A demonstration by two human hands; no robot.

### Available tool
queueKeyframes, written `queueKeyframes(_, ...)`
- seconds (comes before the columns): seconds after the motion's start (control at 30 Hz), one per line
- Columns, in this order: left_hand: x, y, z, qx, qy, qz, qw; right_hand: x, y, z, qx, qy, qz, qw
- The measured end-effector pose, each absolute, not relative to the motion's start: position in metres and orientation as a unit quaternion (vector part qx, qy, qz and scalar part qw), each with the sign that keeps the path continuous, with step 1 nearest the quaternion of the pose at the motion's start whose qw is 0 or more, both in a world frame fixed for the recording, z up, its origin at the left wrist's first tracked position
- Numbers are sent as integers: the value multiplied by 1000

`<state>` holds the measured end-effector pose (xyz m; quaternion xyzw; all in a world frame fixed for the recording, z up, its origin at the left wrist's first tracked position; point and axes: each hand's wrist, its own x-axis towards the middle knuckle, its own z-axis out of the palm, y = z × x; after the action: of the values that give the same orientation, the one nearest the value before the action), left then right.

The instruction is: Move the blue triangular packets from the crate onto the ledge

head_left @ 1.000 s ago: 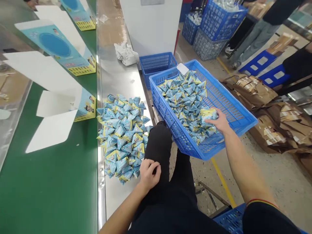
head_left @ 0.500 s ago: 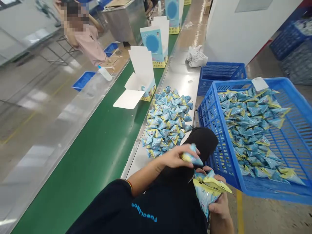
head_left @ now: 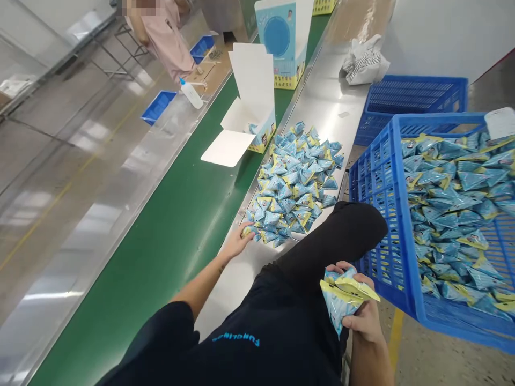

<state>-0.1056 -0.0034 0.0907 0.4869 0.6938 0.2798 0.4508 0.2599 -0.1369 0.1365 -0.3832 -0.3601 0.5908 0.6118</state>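
Observation:
My right hand (head_left: 362,313) is closed around a bunch of blue and yellow triangular packets (head_left: 341,297) held over my lap, beside the blue crate (head_left: 382,225) that holds many more of them. My left hand (head_left: 238,239) reaches out to the near corner of the packet pile (head_left: 293,182) on the steel ledge and touches the nearest packets, fingers curled onto them. An open white and blue carton (head_left: 251,110) stands on the green belt (head_left: 161,241) just beyond the pile.
A second carton (head_left: 284,37) stands farther up the belt. A crumpled white bag (head_left: 364,61) lies on the steel ledge, with an empty blue crate (head_left: 414,102) beside it. Across the line a person in pink (head_left: 169,37) stands near a small blue tray (head_left: 159,104) and a spray bottle (head_left: 191,92).
My right hand lifted a bunch of packets from the crate to my lap. My left hand took one packet from it and has now reached out to the pile on the ledge.

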Motion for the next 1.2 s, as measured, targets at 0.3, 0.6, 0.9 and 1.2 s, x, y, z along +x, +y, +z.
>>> queueKeyframes(0.3,-83,-71,52,165,754,272,575,233,-132,137,-422,-323,610,588)
queueKeyframes(0.6,-51,-110,139,636,469,299,535,189,-130,127,-479,-310,589,572)
queueKeyframes(0.9,-43,-78,165,672,404,348,514,171,-134,122,-489,-257,565,613)
queueKeyframes(1.2,-149,-53,94,575,681,329,311,181,-130,123,-469,-237,583,620)
